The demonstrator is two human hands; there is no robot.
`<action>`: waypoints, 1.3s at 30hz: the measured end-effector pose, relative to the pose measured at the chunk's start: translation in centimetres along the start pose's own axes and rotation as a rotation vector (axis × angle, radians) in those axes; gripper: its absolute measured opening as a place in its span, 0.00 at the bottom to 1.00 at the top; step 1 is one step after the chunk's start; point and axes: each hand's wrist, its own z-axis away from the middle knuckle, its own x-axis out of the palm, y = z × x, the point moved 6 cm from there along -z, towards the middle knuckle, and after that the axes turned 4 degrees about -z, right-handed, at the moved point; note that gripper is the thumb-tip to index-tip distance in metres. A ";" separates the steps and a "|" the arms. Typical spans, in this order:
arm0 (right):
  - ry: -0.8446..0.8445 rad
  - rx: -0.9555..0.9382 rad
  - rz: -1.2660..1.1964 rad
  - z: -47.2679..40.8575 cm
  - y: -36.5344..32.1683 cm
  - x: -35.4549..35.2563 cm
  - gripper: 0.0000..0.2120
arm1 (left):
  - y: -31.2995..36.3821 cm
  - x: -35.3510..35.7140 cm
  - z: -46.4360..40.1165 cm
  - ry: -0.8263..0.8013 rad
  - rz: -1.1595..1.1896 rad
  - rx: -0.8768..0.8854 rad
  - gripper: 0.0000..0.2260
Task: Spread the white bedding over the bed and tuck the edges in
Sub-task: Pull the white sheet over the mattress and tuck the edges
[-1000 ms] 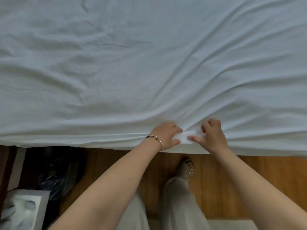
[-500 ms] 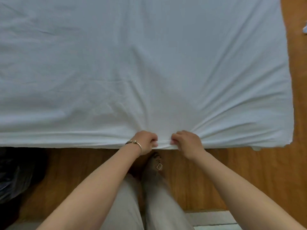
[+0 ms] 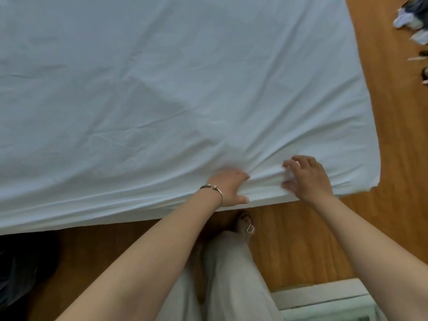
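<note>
Bedding: the white bedding (image 3: 162,89) lies spread across the bed, covering the whole top; its near edge hangs over the side closest to the person, and its right corner (image 3: 370,181) droops loose over the wooden floor (image 3: 393,135).
Creases: folds fan out across the bedding from the spot on the near edge where the two hands meet it.
Left hand: the left hand (image 3: 231,188) is on the near edge of the bedding, fingers curled over the top and thumb under the hanging edge, gripping a fold of cloth. A thin bracelet (image 3: 214,189) sits on its wrist.
Right hand: the right hand (image 3: 308,179) is just right of the left hand, also on the near edge; its fingers are bent and blurred over a bunched bit of cloth, and I cannot tell whether it holds it or only touches it.
Hands together: near each other, not touching.
Person: a sandalled foot (image 3: 245,225) stands on the floor just below the bedding's near edge.
Far right of the bedding: blurred small items (image 3: 414,22) on the floor.
</note>
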 end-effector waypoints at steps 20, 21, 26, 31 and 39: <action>-0.320 -0.266 -0.199 -0.7 6.2 0.3 0.10 | 9.6 1.9 -9.5 -0.017 -0.102 -0.224 0.08; -0.251 -0.279 -0.185 -0.6 7.1 -0.1 0.12 | 10.5 1.7 -9.9 0.017 -0.130 -0.179 0.08; -0.077 -0.140 -0.133 0.6 15.8 -1.8 0.32 | 15.9 1.9 -11.8 0.227 -0.092 0.137 0.18; -0.090 -0.300 -0.140 0.9 21.4 -2.6 0.26 | 20.7 2.8 -14.8 0.361 -0.152 0.124 0.20; -0.172 -0.519 -0.177 -0.3 23.5 -1.3 0.07 | 21.5 3.6 -18.0 0.418 0.255 -0.320 0.07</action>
